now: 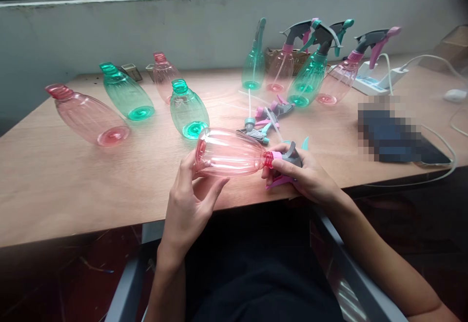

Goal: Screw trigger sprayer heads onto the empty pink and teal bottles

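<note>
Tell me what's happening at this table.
A person holds a clear pink plastic bottle sideways: left hand around its base, right hand gripping the grey-and-pink trigger sprayer head at its neck. Loose sprayer heads lie behind; capless bottles stand left, finished spray bottles at the back.

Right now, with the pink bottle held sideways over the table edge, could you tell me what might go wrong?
1. The pink bottle hangs partly past the table edge, held only by the left hand at its base and the right hand on the spray head; a slip could drop it.
2. Loose spray heads lie just behind; an elbow or the bottle could scatter them.
3. The empty green bottle close by might tip if bumped.
</note>
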Demonstrator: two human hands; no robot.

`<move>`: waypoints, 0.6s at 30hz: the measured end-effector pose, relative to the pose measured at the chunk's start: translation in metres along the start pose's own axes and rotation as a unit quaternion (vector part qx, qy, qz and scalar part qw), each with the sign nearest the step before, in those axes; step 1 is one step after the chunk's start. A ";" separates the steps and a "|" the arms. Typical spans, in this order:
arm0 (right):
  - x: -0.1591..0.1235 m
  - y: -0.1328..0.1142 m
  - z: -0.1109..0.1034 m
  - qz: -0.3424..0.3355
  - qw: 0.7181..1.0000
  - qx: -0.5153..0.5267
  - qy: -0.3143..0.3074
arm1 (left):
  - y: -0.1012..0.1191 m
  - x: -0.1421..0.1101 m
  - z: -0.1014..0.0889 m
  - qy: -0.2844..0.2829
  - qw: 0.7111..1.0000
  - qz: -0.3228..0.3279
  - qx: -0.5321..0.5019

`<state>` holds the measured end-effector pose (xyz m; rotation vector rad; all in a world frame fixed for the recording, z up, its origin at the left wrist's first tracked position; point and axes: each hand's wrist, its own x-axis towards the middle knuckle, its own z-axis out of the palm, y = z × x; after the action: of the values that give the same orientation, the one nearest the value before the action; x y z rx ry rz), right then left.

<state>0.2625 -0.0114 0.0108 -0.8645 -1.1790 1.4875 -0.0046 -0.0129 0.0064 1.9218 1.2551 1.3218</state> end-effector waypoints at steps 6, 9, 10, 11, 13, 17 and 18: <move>0.001 0.000 -0.002 0.002 1.000 -0.006 0.001 | 0.000 0.000 0.001 0.002 1.000 0.004 -0.009; 0.002 0.000 -0.002 -0.003 1.000 -0.008 0.000 | 0.000 0.000 0.001 -0.001 1.000 0.002 -0.011; 0.002 -0.001 -0.002 -0.006 1.000 -0.009 -0.002 | 0.000 0.000 0.001 -0.002 1.000 0.001 -0.011; 0.002 -0.001 -0.001 -0.008 1.000 -0.009 -0.004 | 0.000 0.000 0.001 -0.002 1.000 0.000 -0.010; 0.002 -0.001 -0.001 -0.012 1.000 -0.009 -0.006 | 0.000 0.000 0.001 -0.003 1.000 -0.001 -0.009; 0.001 0.000 -0.001 -0.010 1.000 -0.004 -0.009 | 0.001 0.000 0.001 -0.002 1.000 0.000 -0.008; 0.002 0.000 -0.001 -0.010 1.000 -0.003 -0.009 | 0.001 0.000 0.001 -0.001 1.000 0.000 -0.006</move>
<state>0.2632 -0.0097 0.0106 -0.8422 -1.2029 1.4801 -0.0034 -0.0128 0.0068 1.9144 1.2447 1.3235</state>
